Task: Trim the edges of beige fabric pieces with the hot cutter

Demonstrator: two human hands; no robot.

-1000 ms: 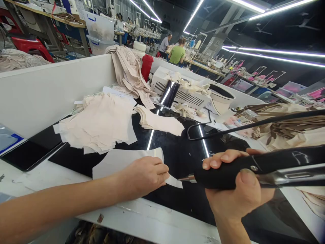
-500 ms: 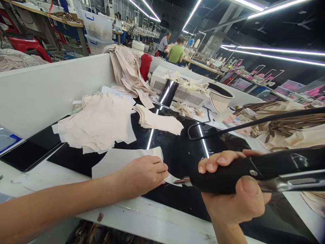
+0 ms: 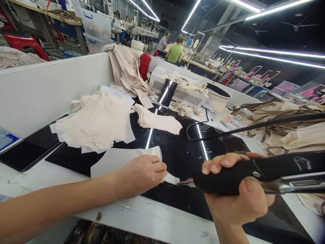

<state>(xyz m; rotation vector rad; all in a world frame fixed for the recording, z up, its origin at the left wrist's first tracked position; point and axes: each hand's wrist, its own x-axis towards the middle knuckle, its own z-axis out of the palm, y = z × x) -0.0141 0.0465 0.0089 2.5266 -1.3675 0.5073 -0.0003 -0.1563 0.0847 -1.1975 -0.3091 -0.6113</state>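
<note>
My left hand [image 3: 142, 176] has its fingers bent together on the right part of a white fabric piece [image 3: 109, 162], holding it on the shiny black tabletop [image 3: 182, 156]. My right hand [image 3: 236, 189] is wrapped around a thick black corded hand tool [image 3: 228, 178] that looks like an ultrasonic cutter, with a metal lever along its underside. The tool's narrow metal tip [image 3: 188, 182] points left and meets the fabric's pointed right corner, just beyond my left fingers. Behind lie a heap of cream fabric pieces [image 3: 96, 122] and a smaller stack of cut strips [image 3: 158, 120].
A white vented box [image 3: 188, 96] with scraps on top stands at the back, beside a red container [image 3: 144, 66] and draped beige fabric [image 3: 124, 67]. The black cable [image 3: 241, 128] crosses above the right side. A white partition [image 3: 50, 86] edges the left. Two people sit far behind.
My right hand and the tool have shifted slightly right, drawing the tip a little away from my left fingers. The left hand stays almost still on the fabric.
</note>
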